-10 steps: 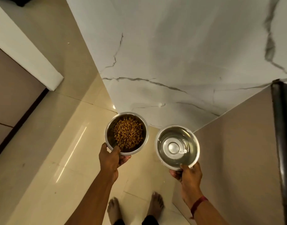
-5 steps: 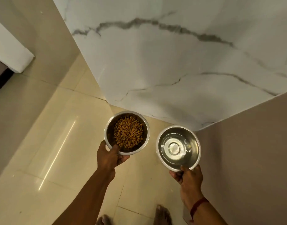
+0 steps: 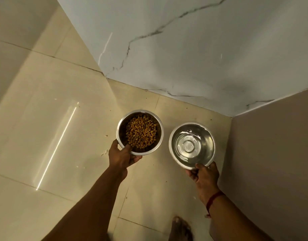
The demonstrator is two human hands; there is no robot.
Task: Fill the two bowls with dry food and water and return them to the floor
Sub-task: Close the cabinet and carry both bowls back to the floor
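- While both bowls hang over the floor [image 3: 62, 119] by the wall corner, the left hand [image 3: 122, 156] grips the kibble bowl [image 3: 118, 126] by its near rim; the right hand [image 3: 203, 174] grips the water bowl [image 3: 208, 139] likewise;
- the floor lies straight below, equally near both hands.

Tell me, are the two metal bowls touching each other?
Apart. The head view shows a strip of floor between the food bowl and the water bowl.
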